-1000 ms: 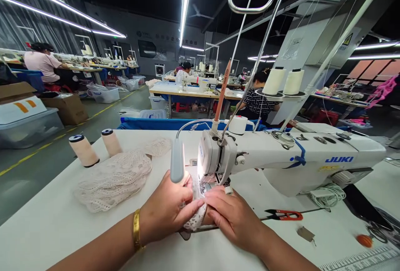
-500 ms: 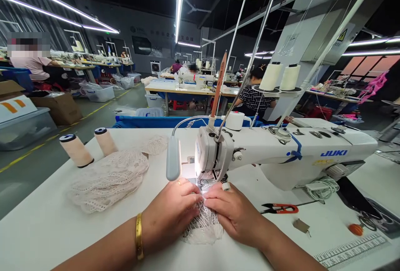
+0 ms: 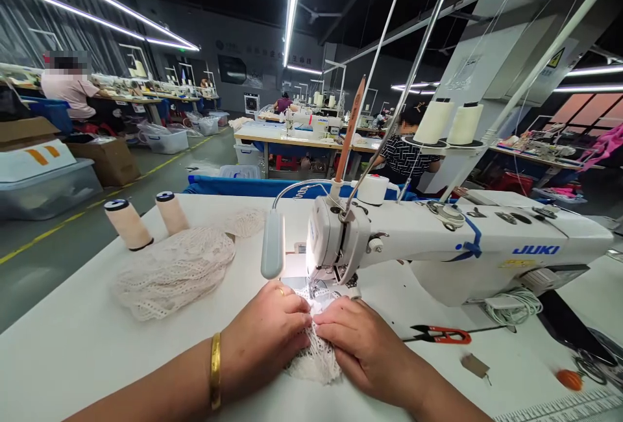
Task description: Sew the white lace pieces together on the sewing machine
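White lace fabric [image 3: 316, 362] lies bunched in front of the needle of a white sewing machine [image 3: 413, 240]. My left hand [image 3: 272, 337] grips its left side, fingers curled in and pressed on the cloth. On the other side my right hand [image 3: 363, 344] pinches the lace, its fingertips almost meeting the left ones. Part of the lace runs under the presser foot [image 3: 312, 289], lit by the lamp [image 3: 273, 247]. The fingers hide some of the cloth between them.
Left on the table are a lace pile [image 3: 180, 273] and two thread cones [image 3: 129, 224]. To the right lie red-handled thread snips [image 3: 442, 334], a small tag [image 3: 474, 365], an orange pincushion [image 3: 568, 380] and a clear ruler [image 3: 564, 406]. Co-workers sit at machines farther off.
Both hands have drawn slightly back from the needle, so more lace shows between them and the presser foot. The camera view has turned a little to the left.
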The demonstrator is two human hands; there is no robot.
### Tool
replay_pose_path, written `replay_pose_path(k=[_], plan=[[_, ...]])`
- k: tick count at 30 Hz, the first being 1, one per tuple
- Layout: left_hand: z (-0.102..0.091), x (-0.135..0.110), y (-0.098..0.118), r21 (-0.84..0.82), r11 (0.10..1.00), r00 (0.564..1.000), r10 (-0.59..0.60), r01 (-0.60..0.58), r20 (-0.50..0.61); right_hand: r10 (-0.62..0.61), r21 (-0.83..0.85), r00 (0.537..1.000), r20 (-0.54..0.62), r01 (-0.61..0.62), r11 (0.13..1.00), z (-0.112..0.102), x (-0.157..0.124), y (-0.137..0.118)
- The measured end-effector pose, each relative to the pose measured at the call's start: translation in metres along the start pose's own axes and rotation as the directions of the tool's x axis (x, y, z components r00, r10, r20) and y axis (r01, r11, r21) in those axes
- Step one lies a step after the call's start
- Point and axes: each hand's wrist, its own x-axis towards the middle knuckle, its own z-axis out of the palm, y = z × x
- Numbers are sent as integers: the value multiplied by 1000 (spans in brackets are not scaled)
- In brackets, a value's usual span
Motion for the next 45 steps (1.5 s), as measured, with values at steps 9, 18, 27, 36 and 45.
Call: replay_pose_path(k=[9, 18, 27, 36, 45], plan=[[3, 0, -1, 22, 1000, 1000, 10, -9, -16, 19, -49, 1000, -7, -20, 999, 1, -3, 3], [-2, 5, -16, 93, 996, 1000, -8, 8, 3, 29, -107, 996, -84, -38, 993, 6, -1, 8], [-3, -1, 0, 15, 991, 990, 131, -131, -47, 0, -64, 1000, -17, -1, 998, 0, -2, 1], [-4, 0, 5, 54, 992, 994, 109, -111, 31, 18, -62, 1000, 23, -16, 998, -1, -2, -1], [-1, -1, -4, 94, 990, 995, 102, -101, -5, 32, -142, 998, -46, -38, 989, 4, -4, 4]])
